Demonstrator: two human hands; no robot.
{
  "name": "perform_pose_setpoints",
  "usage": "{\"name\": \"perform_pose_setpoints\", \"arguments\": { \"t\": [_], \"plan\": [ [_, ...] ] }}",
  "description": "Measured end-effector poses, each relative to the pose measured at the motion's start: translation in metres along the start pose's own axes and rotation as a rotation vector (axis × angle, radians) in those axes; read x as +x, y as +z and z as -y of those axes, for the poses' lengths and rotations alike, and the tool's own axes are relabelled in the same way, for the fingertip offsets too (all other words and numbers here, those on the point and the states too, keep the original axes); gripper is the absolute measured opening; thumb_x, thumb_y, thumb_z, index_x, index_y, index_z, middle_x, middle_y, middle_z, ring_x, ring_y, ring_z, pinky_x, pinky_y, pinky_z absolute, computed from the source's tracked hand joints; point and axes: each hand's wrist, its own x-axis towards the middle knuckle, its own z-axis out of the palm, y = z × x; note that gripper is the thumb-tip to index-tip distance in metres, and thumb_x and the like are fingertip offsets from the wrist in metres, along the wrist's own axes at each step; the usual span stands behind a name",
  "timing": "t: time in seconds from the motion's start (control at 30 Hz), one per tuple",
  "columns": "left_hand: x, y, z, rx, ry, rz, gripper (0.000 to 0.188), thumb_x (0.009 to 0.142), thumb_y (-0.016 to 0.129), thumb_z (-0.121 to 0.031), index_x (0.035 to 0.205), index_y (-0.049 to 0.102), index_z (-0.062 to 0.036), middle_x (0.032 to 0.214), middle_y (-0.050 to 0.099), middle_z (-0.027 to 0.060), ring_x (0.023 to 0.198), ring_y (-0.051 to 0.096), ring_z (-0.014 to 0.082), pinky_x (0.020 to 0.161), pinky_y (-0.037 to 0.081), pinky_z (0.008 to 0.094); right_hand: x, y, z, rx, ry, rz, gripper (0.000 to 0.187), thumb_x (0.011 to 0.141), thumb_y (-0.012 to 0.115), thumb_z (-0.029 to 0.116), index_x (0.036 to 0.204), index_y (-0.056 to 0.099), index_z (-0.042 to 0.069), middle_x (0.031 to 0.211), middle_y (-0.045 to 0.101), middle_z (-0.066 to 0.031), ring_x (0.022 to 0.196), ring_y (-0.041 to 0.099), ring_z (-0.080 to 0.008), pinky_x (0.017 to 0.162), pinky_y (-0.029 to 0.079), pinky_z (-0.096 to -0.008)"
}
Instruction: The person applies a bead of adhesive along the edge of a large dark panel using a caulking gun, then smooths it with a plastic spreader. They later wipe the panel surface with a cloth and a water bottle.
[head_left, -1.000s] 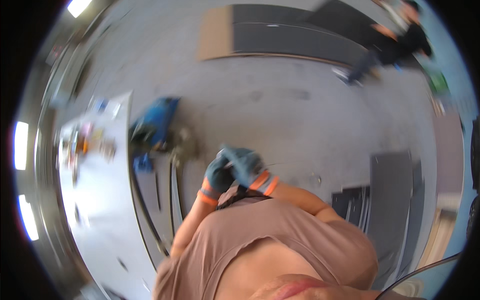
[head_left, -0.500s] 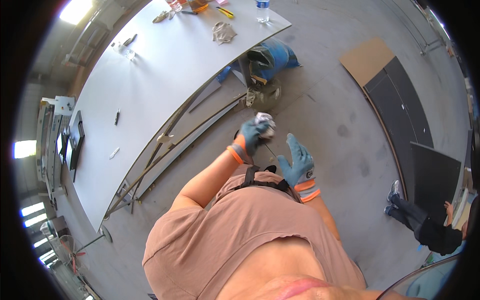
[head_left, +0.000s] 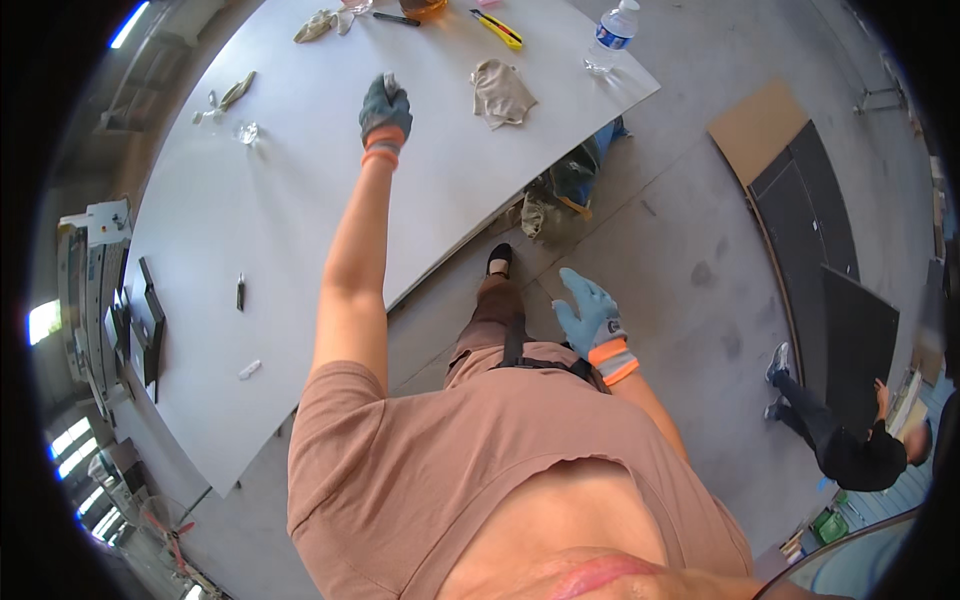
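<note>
Table (head_left: 240, 210): white-topped, above a grey floor (head_left: 670, 330).
Water bottle (head_left: 608, 42): clear plastic, stood near the table's corner; fill level unclear.
Amber vessel (head_left: 424, 8): cut off by the frame, contents uncertain.
Left hand (head_left: 386, 115): over the table, fingers curled around a pale grey wad (head_left: 390, 82), mostly hidden.
Right hand (head_left: 592, 312): fingers loosely spread.

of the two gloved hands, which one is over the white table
The left hand, at the end of the outstretched arm; the right hand is off the table, above the floor.
</note>
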Motion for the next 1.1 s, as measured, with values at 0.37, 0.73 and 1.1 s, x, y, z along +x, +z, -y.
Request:
{"name": "perform_pose_setpoints", "arguments": {
  "t": [0.37,0.73,1.1],
  "plan": [
    [-0.001,0.158,-0.070,0.544,-0.165,0.564,0.086,0.080,0.062,-0.076,0.133,0.063,-0.0075,0.157,0.038,0.0218,0.148,0.027,0.0458,0.116,0.022,0.0609,0.088,0.021,0.017,-0.036,0.210,0.025,0.050,0.093,0.069,0.027,0.139,0.058,0.009,0.129,0.065,-0.0191,0.113,0.064,-0.0419,0.095,0.053,-0.0492],
    [-0.002,0.121,-0.059,-0.215,-0.146,0.234,0.027,0.091,0.065,-0.025,0.109,0.066,-0.0049,0.107,0.069,0.0206,0.102,0.065,0.0394,0.092,0.052,0.0430,0.078,0.014,0.021,-0.033,0.332,-0.012,0.051,0.095,0.065,0.032,0.141,0.056,0.012,0.133,0.063,-0.0189,0.115,0.062,-0.0425,0.097,0.052,-0.0509],
    [-0.088,0.143,-0.034,0.370,0.395,0.572,0.026,0.100,0.051,-0.021,0.114,0.069,-0.0086,0.103,0.069,0.0187,0.100,0.066,0.0347,0.085,0.053,0.0461,0.019,0.008,0.006,-0.001,0.330,-0.166,0.049,0.094,0.068,0.030,0.138,0.059,0.012,0.128,0.066,-0.0193,0.111,0.064,-0.0427,0.093,0.053,-0.0509]
  ]
}}
